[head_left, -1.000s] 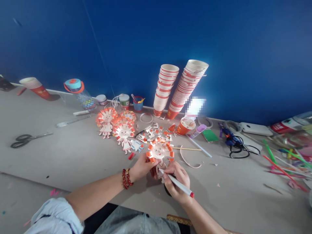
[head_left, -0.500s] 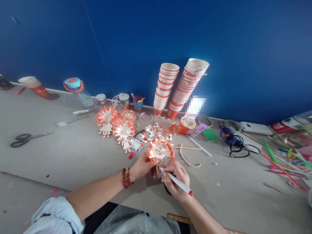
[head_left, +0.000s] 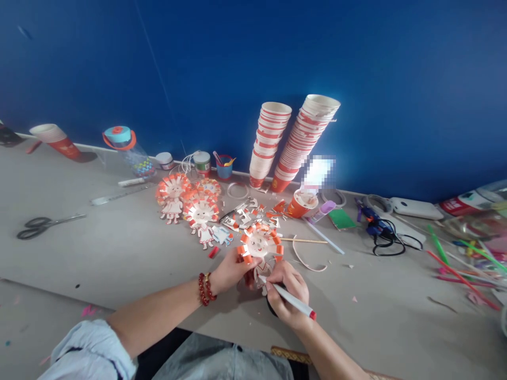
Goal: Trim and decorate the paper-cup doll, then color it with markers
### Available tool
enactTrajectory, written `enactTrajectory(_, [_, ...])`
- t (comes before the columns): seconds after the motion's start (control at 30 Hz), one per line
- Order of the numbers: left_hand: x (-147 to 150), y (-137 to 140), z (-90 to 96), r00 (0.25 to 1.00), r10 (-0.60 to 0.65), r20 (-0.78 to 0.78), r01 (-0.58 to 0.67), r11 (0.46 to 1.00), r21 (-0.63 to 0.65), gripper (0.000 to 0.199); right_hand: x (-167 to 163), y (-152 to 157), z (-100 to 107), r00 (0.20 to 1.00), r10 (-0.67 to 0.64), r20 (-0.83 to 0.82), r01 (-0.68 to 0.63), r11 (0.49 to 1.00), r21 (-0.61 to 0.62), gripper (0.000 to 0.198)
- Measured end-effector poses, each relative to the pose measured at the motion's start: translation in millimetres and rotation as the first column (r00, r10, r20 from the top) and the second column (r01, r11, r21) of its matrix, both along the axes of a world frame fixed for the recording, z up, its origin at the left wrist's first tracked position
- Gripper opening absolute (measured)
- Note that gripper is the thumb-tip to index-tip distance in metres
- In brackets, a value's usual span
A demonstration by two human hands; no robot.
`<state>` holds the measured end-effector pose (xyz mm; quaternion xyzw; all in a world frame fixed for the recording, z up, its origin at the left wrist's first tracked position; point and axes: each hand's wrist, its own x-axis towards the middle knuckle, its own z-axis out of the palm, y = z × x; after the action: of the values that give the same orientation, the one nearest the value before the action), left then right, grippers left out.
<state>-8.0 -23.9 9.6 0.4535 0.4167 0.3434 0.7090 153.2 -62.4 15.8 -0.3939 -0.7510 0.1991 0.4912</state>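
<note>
My left hand [head_left: 233, 270] is closed on a paper doll [head_left: 259, 244], whose round white face is ringed by orange-and-white cut strips. Below the face hangs a small white body with red lines. My right hand [head_left: 290, 294] grips a white marker [head_left: 295, 301] with a red end, its tip at the doll's body. Just left of the doll lies a red marker cap [head_left: 214, 252]. Similar finished-looking paper dolls [head_left: 201, 214] lie beyond my left hand, beside a pale blue paper cutout [head_left: 222, 235]. Part of the held doll's body is hidden by my fingers.
Two tall stacks of paper cups [head_left: 270, 142] lean near the blue wall, with paper scraps [head_left: 247, 214] in front. Scissors [head_left: 49, 224] and a clear bottle [head_left: 129, 150] are at left. A blue glue gun [head_left: 374, 221] with a black cord and colourful straws [head_left: 463, 264] are at right.
The marker tip has shifted slightly down on the doll's body, and its red end has moved a little right and down. My left hand and the doll have hardly moved.
</note>
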Motion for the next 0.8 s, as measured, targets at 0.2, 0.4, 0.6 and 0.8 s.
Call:
enactTrajectory(0.2, [-0.3,0.5,5.5,1.0,-0.004,0.006,0.004,1.0,0.004,0.043,0.0,0.3,1.2,1.0,0.006,-0.007,-0.006,1.0,0.001,0.01])
enactTrajectory(0.4, [-0.2,0.5,2.3,1.0,-0.011,-0.025,0.011,1.0,0.01,0.043,0.7,-0.4,-0.3,1.0,0.024,-0.016,-0.024,1.0,-0.007,0.009])
enactTrajectory(0.6, [-0.7,0.6,3.0,1.0,-0.01,-0.012,0.01,1.0,0.003,0.042,0.4,0.3,-0.6,1.0,0.008,-0.003,-0.008,1.0,0.009,0.009])
enactTrajectory(0.8, [-0.1,-0.1,5.6,1.0,-0.004,-0.028,0.004,1.0,-0.006,0.042,-0.2,0.1,2.0,1.0,0.019,-0.004,-0.019,1.0,0.0,0.008])
